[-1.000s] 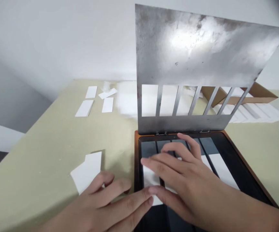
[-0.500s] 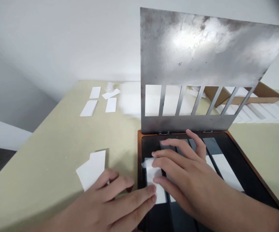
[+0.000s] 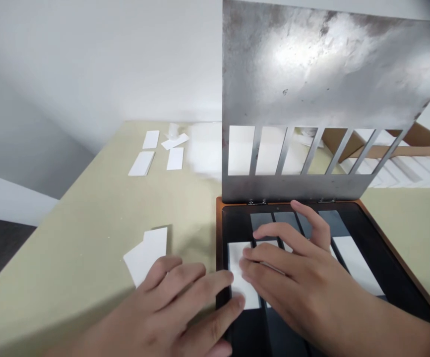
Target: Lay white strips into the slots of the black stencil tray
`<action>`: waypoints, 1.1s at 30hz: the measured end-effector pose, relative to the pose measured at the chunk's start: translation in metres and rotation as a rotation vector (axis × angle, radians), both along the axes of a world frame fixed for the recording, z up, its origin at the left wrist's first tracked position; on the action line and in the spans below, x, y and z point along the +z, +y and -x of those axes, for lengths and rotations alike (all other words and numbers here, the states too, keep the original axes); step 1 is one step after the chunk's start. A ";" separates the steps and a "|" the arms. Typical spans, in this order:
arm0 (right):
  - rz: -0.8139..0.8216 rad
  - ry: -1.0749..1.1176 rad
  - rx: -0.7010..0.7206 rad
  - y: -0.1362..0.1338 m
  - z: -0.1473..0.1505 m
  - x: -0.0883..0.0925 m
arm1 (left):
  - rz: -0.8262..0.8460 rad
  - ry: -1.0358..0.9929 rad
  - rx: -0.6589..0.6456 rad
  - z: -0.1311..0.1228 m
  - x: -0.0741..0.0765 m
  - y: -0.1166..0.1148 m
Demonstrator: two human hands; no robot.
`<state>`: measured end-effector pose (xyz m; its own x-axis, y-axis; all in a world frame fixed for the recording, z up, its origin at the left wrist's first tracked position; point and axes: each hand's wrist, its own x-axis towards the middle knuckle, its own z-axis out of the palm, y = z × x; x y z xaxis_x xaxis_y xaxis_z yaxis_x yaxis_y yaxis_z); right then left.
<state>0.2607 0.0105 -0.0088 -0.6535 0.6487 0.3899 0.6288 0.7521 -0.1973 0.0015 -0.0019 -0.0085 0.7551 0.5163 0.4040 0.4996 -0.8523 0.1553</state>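
A black tray with an orange rim (image 3: 393, 258) lies on the table, divided into narrow slots. Its slotted metal lid (image 3: 311, 99) stands upright at the back on hinges. My right hand (image 3: 296, 277) lies flat over the middle slots, fingers spread, fingertips touching a white card (image 3: 239, 272) in the leftmost slot. My left hand (image 3: 177, 307) rests flat at the tray's left edge, fingers stretched toward the same card. Another white card (image 3: 358, 270) sits in a slot at the right.
A small pile of white cards (image 3: 146, 255) lies on the beige table just left of the tray. More white cards (image 3: 158, 151) lie at the far left. A brown cardboard box (image 3: 419, 141) with white strips stands behind the lid.
The leftmost card, tilted and lifted at one corner before, now lies flat in its slot. Both hands shifted slightly right and my fingers drew back along the card.
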 end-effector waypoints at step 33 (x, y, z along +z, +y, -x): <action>0.081 -0.142 0.001 0.029 -0.043 0.070 | -0.089 0.037 -0.199 -0.041 0.030 0.021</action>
<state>0.3033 0.0393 0.0611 -0.6992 0.6735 0.2400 0.6539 0.7381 -0.1662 0.0421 0.0194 0.0214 0.8538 0.3190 0.4115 0.3238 -0.9442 0.0600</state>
